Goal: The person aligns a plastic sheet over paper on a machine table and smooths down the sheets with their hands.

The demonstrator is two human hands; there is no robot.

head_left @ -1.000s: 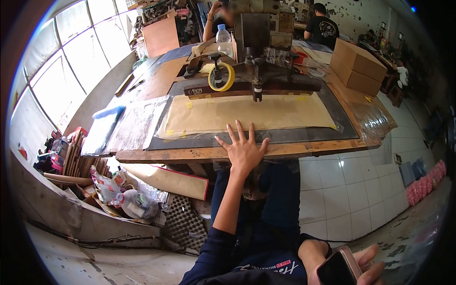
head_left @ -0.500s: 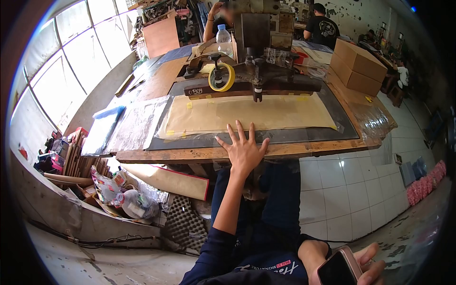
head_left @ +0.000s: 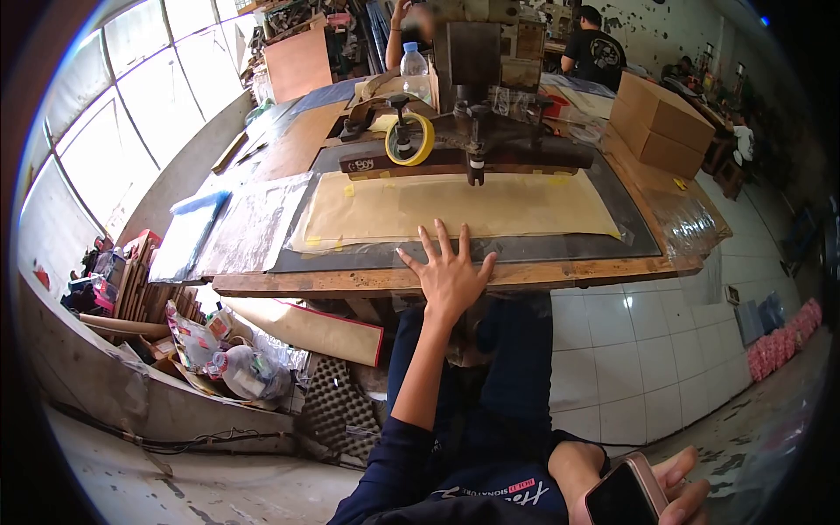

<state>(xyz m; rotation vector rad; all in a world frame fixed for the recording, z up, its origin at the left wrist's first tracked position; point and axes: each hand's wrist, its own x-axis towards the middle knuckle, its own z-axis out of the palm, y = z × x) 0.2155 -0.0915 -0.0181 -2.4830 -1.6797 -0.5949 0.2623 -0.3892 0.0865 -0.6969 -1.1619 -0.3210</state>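
Observation:
My left hand [head_left: 451, 273] lies flat with fingers spread at the front edge of the worktable, its fingertips on the near edge of a tan paper sheet [head_left: 402, 206]. Bits of yellow tape stick to the sheet, which rests on a dark mat [head_left: 643, 238]. Low on the right, my right hand [head_left: 678, 490] is wrapped round a pink-edged smartphone [head_left: 623, 499] with a dark screen. Over the sheet's far edge stands a heavy machine head [head_left: 473, 61] with a metal bar [head_left: 516, 164]. A roll of yellow tape [head_left: 409, 140] hangs on a knob there.
Clear plastic sheets [head_left: 249, 223] lie on the left of the wooden table [head_left: 350, 284]. Cardboard boxes [head_left: 661, 122] stand at its right, a water bottle [head_left: 414, 66] behind. Bagged clutter [head_left: 249, 372] fills the lower left. Another person [head_left: 595, 52] is at the back.
Both hands keep their places and grips. The view has shifted very slightly; at the back, the other person's raised arm has moved a little to the right.

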